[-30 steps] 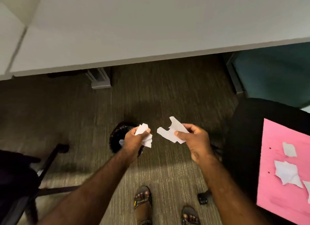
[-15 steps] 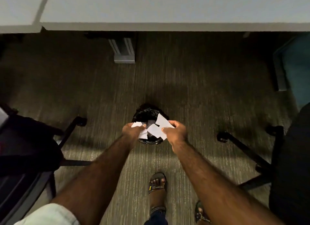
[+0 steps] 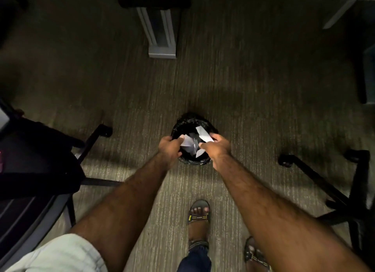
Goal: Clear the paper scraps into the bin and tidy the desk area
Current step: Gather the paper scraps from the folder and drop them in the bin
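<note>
Two bare arms stretch straight out and down, elbows nearly locked, and both hands meet right over the mouth of the bin point(image 3: 191, 121), a small round thing with a black liner sitting on the carpet point(image 3: 253, 85) out in front of the desk leg point(image 3: 160, 32). The left hand point(image 3: 169, 149) hangs over the bin's left rim, knuckles up, thumb and fingers pinched on a crumpled white scrap point(image 3: 187, 141) that pokes out toward the middle of the opening. The right hand point(image 3: 218, 148) sits over the right rim, wrist bent slightly inward, and it's clamped on its own bunch of paper scraps point(image 3: 204, 135), one long pointed piece sticking up and back, another corner peeking out below the fist. Both bundles are above the open mouth, just beside each other, maybe touching, can't really tell. Some pale bits show between the hands, deeper down, but whether they're loose in the liner or part of what's held is too murky to call.

Around all that: a dark office chair point(image 3: 36, 160) at the left edge with one caster leg reaching toward the bin, another chair base point(image 3: 324, 186) on the right, well apart from it. Sandalled feet point(image 3: 198, 217) are planted on the carpet behind the bin, between the forearms. A pale short sleeve point(image 3: 60, 255) shows at the bottom left corner.
</note>
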The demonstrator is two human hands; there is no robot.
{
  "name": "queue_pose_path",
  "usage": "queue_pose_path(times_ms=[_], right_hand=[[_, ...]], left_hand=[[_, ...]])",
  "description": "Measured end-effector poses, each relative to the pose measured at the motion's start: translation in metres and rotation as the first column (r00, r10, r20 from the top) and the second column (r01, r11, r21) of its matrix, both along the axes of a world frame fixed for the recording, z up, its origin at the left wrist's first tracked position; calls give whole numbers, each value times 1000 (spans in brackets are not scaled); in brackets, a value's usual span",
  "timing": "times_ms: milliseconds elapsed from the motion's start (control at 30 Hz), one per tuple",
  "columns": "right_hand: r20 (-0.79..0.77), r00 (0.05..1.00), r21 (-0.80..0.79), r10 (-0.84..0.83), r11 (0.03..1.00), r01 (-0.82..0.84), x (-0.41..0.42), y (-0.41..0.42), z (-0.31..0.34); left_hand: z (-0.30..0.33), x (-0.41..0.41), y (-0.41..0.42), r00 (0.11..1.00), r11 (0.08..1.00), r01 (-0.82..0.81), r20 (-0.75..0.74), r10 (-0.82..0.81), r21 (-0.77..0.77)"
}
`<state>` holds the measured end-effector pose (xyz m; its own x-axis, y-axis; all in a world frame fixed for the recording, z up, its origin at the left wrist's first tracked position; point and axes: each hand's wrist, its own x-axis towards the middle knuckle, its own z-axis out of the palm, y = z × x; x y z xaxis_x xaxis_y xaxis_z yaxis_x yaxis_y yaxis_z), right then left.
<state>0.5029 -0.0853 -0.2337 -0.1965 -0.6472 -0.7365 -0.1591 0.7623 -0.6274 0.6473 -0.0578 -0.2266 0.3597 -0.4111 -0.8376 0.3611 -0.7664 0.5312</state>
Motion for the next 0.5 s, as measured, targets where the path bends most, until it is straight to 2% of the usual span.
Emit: queue_pose_path(times_ms=[267, 400, 500], right_hand=[[111, 994, -18, 12, 1000, -10, -18, 12, 23], [133, 991, -104, 32, 994, -18, -48, 21, 55], [110, 993, -174, 45, 984, -25, -82, 27, 75]], left_hand=[[10, -9, 1, 996, 1000, 12, 84, -12, 3], [31, -40, -7, 992, 996, 82, 104, -77, -46], [49, -75, -19, 969, 978, 191, 178, -174, -86]])
